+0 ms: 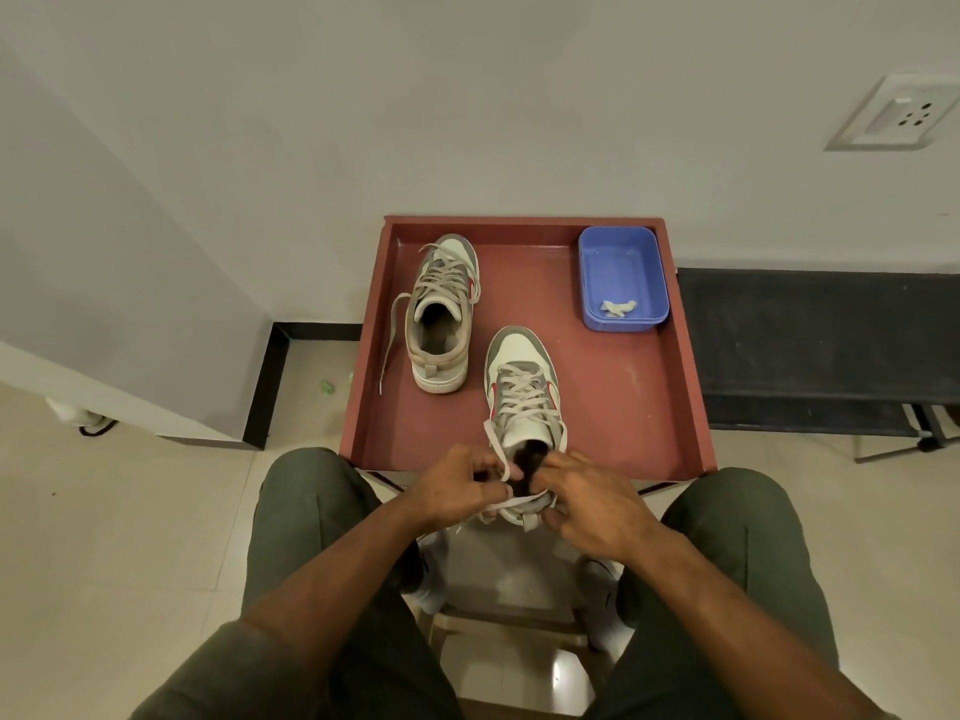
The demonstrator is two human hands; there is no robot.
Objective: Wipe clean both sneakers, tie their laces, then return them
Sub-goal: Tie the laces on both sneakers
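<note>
I keep the grey-and-white lace-up sneaker (523, 402) at the red tabletop's (644, 407) near edge so my left hand (457, 485) and right hand (587, 504) fingers can pinch its pale laces (501, 462) for tying.

red tray (675, 387) | two sneakers: far (441, 314), near (522, 387) | blue tub (621, 275)

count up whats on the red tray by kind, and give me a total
sneakers: 2, far sneaker with laces loose, near sneaker with laces in the left hand and right hand
blue tub: 1
crumpled white wipe in the tub: 1
total: 4 on the red tray
</note>
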